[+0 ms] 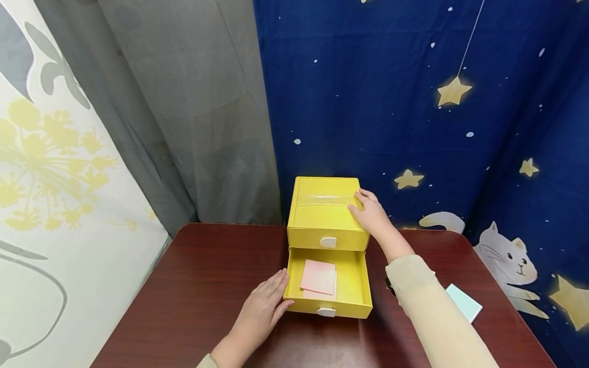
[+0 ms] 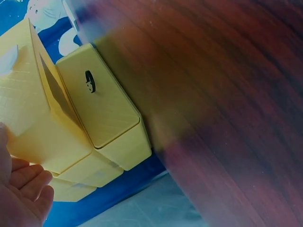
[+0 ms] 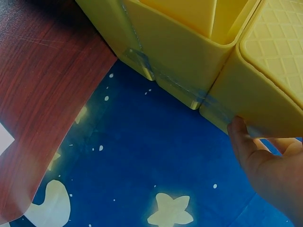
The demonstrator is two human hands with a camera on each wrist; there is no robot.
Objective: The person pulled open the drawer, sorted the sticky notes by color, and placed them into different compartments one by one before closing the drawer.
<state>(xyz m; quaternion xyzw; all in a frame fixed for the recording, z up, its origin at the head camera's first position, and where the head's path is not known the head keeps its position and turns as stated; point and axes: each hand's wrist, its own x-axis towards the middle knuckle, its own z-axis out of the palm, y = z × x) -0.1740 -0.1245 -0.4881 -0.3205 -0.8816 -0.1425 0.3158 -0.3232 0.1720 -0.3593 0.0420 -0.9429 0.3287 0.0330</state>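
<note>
A yellow two-drawer box [image 1: 324, 214] stands on the table with its lower drawer [image 1: 359, 281] pulled out toward me. Pink sticky notes [image 1: 318, 276] lie inside that drawer, one pad overlapping another. My left hand [image 1: 259, 306] touches the drawer's left wall with extended fingers, its thumb near the front corner. In the left wrist view this hand [image 2: 23, 189] is partly cut off beside the yellow wall. My right hand [image 1: 371, 212] rests at the box's top right edge. From the right wrist, the same hand [image 3: 270, 161] presses against the yellow side.
A light blue pad [image 1: 463, 302] lies on the dark red table [image 1: 221, 276], right of my right forearm. White tabs [image 1: 328, 242] mark the drawer fronts. Clear tape [image 1: 322, 201] crosses the box top. A grey curtain [image 1: 198, 112] and a blue starry curtain [image 1: 349, 102] hang behind.
</note>
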